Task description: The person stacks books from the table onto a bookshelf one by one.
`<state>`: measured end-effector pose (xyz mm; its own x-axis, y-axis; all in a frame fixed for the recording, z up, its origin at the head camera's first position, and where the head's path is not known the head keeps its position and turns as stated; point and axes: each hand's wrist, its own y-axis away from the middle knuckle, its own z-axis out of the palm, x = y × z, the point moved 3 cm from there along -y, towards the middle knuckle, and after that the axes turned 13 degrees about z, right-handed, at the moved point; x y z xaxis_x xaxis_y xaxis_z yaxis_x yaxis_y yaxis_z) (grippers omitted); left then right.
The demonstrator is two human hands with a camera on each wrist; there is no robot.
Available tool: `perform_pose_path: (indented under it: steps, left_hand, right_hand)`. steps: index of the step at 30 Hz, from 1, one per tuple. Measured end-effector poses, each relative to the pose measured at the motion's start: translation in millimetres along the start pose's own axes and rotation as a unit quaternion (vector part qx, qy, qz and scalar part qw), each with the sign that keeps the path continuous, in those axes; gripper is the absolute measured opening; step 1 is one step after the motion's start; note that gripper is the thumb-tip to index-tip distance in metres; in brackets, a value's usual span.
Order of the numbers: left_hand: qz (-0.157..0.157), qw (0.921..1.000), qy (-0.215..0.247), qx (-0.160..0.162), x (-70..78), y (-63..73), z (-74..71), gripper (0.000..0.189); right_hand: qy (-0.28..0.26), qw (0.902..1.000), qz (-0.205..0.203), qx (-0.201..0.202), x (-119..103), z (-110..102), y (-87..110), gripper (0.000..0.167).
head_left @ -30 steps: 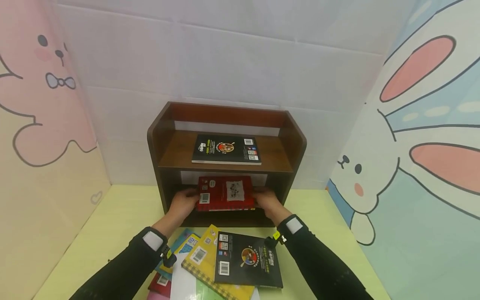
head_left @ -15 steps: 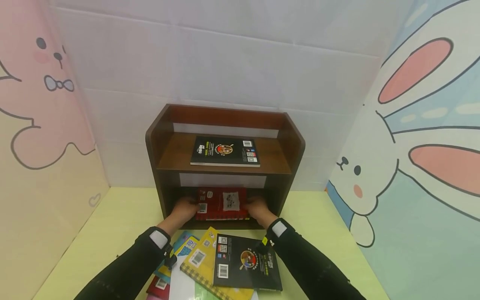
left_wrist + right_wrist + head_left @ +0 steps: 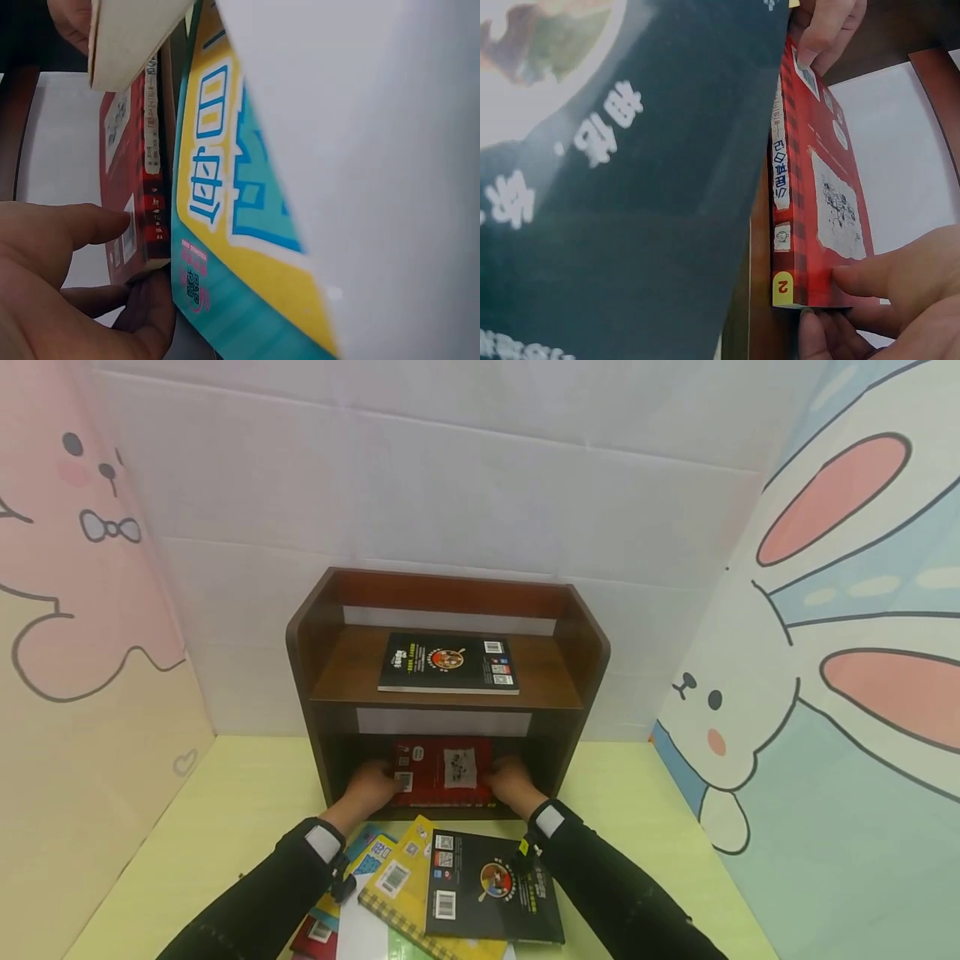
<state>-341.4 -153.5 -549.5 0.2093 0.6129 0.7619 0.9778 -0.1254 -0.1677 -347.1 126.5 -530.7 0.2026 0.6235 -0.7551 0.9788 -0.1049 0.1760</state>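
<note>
Red book (image 3: 427, 777): in the lower compartment (image 3: 557, 731) of the brown shelf (image 3: 450, 589), cover up, spine toward the person. It lies between the two hands, one at each short end.

Left hand (image 3: 372, 787): grip closed on the left end; thumb over the cover by the barcode (image 3: 130, 238), fingers bent under the edge.

Right hand (image 3: 513, 783): grip likewise closed, on the right end; thumb on the cover beside the pale panel (image 3: 836, 199), fingers beneath, next to the spine's yellow "2" label (image 3: 783, 289).

Contact between underside and compartment floor: cannot tell.

Upper board (image 3: 551, 672): black book (image 3: 450, 664), flat, above the red book.

Surface (image 3: 637, 827) in front: overlapping pile. Second black book (image 3: 468, 868) lies partly over a yellow book (image 3: 401, 893); a blue-and-yellow book (image 3: 367, 852) is at left, partly hidden. In the left wrist view its cover stands large in the foreground, just beside the gripped spine.
</note>
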Motion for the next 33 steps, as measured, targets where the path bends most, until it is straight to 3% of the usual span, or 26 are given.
perform_pose_path:
  steps: [5,12,19,25,29,33]
  left_hand:
    - [-0.004,0.9999,-0.014,-0.007,4.1,0.6,0.7,0.037]
    - [-0.002,0.9998,-0.016,-0.012,21.5,8.0,-6.2,0.037]
    - [-0.015,0.9996,-0.014,-0.018,20.0,6.7,-5.2,0.038]
    - [0.005,0.9996,-0.024,-0.016,20.7,5.0,-6.0,0.049]
    - [0.028,0.9990,-0.029,-0.017,29.8,18.2,-12.9,0.053]
    - [0.045,0.9984,-0.024,-0.026,48.1,44.1,-26.6,0.053]
  right_hand:
    - [0.009,0.9999,-0.012,-0.001,-3,-1,1.7,0.034]
    - [0.035,0.9990,-0.021,0.016,-4,-1,4.4,0.031]
    - [0.034,0.9989,-0.028,0.014,-5,-5,4.7,0.029]
    - [0.056,0.9969,-0.056,-0.004,-1,-15,9.5,0.028]
    - [0.104,0.9919,-0.072,-0.014,6,-27,21.7,0.028]
    - [0.132,0.9894,-0.054,-0.029,16,-49,47.1,0.033]
